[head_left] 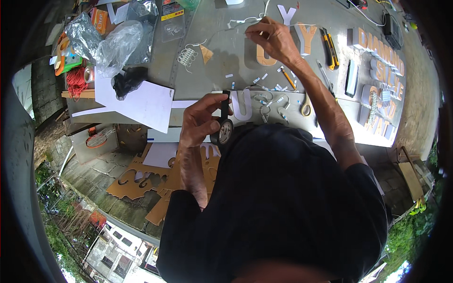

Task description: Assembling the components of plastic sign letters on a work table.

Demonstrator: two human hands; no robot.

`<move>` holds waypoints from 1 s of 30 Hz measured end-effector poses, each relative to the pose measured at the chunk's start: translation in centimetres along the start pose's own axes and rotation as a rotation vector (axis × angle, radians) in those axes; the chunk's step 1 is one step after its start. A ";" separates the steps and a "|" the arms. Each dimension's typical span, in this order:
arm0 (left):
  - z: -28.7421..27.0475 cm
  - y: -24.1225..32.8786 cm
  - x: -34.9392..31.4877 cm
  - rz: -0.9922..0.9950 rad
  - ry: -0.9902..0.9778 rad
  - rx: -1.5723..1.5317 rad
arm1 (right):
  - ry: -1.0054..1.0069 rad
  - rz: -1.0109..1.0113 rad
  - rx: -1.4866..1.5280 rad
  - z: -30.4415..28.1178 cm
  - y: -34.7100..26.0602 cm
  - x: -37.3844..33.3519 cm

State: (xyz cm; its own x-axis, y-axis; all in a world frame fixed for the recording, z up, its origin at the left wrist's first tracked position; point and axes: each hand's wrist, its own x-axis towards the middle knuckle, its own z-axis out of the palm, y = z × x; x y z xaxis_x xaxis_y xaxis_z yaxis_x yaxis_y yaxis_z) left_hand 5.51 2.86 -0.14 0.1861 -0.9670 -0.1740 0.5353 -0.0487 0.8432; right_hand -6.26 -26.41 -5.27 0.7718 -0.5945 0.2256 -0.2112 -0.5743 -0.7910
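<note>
1. Fingers (205, 104) of the left hand (194, 121), at the centre of the head view, are clamped on a black tape roll (226, 131), just left of the dark shirt (292, 198). The thumb lies against the roll, while the index finger reaches right, to the top of a black strip (225, 104) standing up from it. The left forearm (192, 170) rises almost straight from below.
2. The right hand (277, 41) hangs over the tabletop (212, 75) at upper centre. Its forearm (323, 99) slants up and leftward from the right of the shirt. The wrist is bent so that the hand points left; thumb and index tips are together, the other fingers curled. I cannot tell whether anything is pinched between them. A white wire (267, 6) runs close by the knuckles, and a brown-faced block letter (266, 59) shows below the hand.
3. A clear plastic case (173, 26) with a yellow label lies at upper left of centre; its contents are too small to tell.
4. Crumpled clear bags (120, 47) fill the upper left, with an orange box (99, 20) among them. A black bag (127, 82) sits below them, partly on a white sheet (141, 106); what these bags hold cannot be made out.
</note>
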 end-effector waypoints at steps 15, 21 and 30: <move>1.6 -0.5 0.3 -0.022 -0.072 0.130 | 0.166 0.391 -0.239 -6.5 0.5 -17.5; 3.2 -0.7 1.9 -0.065 -0.199 0.312 | 0.045 0.404 -0.632 -5.7 3.9 -27.7; 4.0 -1.9 1.8 -0.086 -0.317 0.444 | -0.136 0.481 -0.945 -5.7 4.9 -26.9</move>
State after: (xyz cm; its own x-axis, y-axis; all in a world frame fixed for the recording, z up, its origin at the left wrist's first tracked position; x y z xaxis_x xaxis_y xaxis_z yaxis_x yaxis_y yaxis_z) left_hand 1.56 0.23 -0.03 -0.1373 -0.9794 -0.1480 0.1259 -0.1655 0.9781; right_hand -31.47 -16.38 -11.95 0.5316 -0.8405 -0.1046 -0.8454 -0.5341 -0.0046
